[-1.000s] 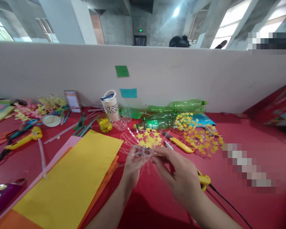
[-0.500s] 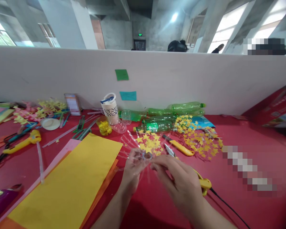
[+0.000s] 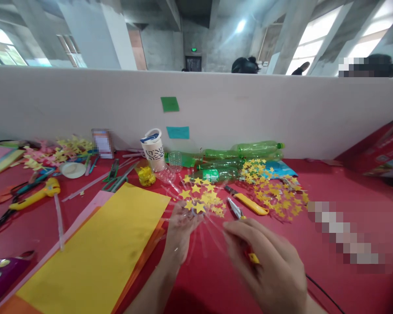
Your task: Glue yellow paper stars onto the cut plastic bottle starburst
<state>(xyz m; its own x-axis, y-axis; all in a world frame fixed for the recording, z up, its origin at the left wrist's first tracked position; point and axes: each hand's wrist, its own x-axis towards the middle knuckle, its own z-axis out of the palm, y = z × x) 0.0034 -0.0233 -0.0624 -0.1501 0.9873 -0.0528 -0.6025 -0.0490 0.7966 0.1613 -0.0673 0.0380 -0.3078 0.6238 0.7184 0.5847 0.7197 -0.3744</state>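
My left hand (image 3: 182,224) is closed around the base of a clear plastic bottle piece cut into thin spreading strips (image 3: 212,235). Yellow paper stars (image 3: 199,207) cluster at its middle and far side. My right hand (image 3: 265,261), apart from it, hovers over the table to the right with fingers curled in; what they hold, if anything, is hidden. Beneath that hand shows a bit of yellow tool (image 3: 253,257), mostly covered, with a black cord (image 3: 324,292) trailing off. Just beyond the fingertips lies a pointed metal blade (image 3: 235,208), beside a yellow utility knife (image 3: 251,204).
Yellow paper sheets (image 3: 94,244) lie at left, near a yellow glue gun (image 3: 36,196). At the back are a white cup (image 3: 153,152), green plastic bottles (image 3: 258,148) and another star-covered piece (image 3: 281,196). A white partition (image 3: 249,109) borders the red table (image 3: 330,235).
My right hand has moved away from the clear plastic piece, to the right and nearer to me. The piece has tilted in my left hand, so more stars show.
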